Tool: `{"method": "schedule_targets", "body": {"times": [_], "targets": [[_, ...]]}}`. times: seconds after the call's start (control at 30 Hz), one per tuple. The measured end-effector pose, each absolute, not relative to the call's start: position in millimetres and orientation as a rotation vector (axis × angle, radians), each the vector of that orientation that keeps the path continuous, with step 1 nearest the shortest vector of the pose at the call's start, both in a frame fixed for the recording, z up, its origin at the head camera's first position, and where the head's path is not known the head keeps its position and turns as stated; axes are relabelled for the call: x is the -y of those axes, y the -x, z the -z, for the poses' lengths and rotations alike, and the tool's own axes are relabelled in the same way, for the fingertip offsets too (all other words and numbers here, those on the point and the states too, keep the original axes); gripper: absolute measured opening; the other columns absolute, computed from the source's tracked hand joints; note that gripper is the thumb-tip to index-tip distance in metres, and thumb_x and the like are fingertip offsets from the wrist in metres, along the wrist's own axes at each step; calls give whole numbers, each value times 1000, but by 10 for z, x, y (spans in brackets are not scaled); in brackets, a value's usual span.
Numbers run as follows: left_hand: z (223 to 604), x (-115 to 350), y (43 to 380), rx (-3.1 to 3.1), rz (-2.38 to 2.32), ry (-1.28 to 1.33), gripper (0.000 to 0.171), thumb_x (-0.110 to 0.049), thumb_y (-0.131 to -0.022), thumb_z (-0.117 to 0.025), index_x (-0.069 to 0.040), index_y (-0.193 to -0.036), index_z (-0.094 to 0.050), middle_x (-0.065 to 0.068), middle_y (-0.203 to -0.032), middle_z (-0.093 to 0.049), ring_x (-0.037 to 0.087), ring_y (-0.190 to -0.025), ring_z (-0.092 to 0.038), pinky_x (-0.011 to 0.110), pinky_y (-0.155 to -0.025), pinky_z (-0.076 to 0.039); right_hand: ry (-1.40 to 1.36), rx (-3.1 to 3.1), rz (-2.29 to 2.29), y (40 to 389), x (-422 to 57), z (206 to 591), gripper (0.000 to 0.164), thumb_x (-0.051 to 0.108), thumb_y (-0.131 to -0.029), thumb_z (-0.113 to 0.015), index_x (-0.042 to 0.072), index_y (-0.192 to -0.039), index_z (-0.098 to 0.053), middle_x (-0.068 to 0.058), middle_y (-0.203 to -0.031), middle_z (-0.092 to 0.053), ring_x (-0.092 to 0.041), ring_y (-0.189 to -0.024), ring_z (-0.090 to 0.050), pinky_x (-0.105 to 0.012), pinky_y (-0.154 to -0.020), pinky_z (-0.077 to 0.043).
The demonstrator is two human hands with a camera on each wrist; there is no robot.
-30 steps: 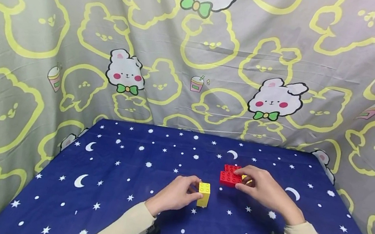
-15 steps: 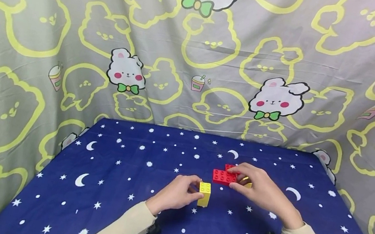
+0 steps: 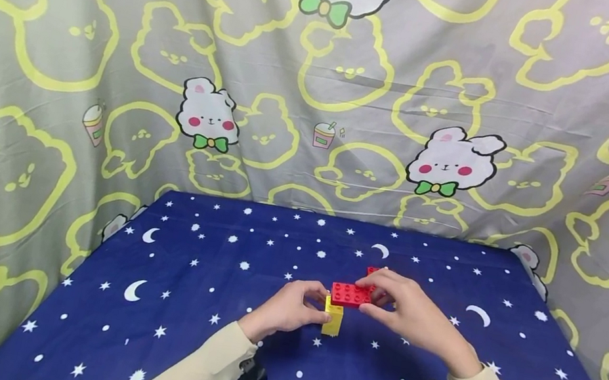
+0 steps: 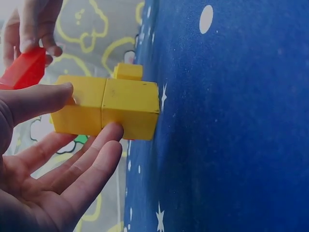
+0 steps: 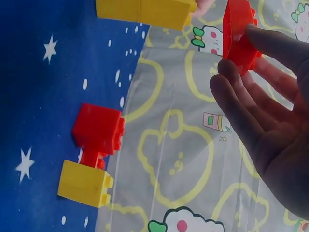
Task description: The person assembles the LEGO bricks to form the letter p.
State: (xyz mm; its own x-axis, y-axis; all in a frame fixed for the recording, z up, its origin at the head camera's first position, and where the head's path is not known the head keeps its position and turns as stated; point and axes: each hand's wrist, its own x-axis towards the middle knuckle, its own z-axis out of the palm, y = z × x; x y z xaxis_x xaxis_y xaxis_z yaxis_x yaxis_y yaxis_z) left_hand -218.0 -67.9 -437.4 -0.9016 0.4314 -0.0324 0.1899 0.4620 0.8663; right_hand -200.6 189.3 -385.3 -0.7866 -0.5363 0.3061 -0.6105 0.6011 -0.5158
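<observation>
My left hand pinches a stack of two yellow toy building bricks between thumb and fingers. In the left wrist view the seam between the two yellow bricks shows, and the stack's lower end is beside the blue cloth. Held at one end by my right hand, a long red building brick overlaps the top of the yellow stack in the head view. From the right wrist, that red brick appears with the thumb on one side and fingertips on the other, its studs turned away from the table.
Beyond my right hand, another red brick, a smaller-looking red piece and a yellow brick sit on the blue star-patterned cloth. A patterned curtain rises behind the table.
My right hand has lifted the red brick from beside the other bricks and carried it left and nearer, over the yellow stack. My left hand stays on the yellow bricks.
</observation>
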Motion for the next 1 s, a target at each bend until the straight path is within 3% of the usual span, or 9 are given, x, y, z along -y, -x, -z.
{"method": "schedule_targets", "body": {"times": [0.23,0.77,1.0], "targets": [[4367,678,2179,-2446,-1433,-546,20,-17,-86,-83,-16,-103,-71,1,-102,-73,13,-78,-70,32,-73,-57,-997,2645,-963,2018,-1853,3937,33,21,-89,-81,19,-121,-70,8,-109,-65,-1,-87,-65,-28,-78,-58],[4367,680,2180,-2436,-1437,-559,21,-17,-87,-83,-15,-104,-71,2,-103,-73,13,-79,-69,30,-72,-57,-952,2700,-893,2033,-1818,4013,35,26,-91,-80,22,-125,-70,9,-111,-65,2,-87,-63,-29,-79,-55],[4375,681,2177,-2445,-1438,-565,20,-16,-86,-83,-14,-102,-71,3,-102,-73,15,-79,-69,31,-72,-57,-958,2728,-898,2040,-1837,4030,35,27,-90,-80,22,-124,-71,12,-106,-64,-3,-87,-61,-30,-78,-54]]}}
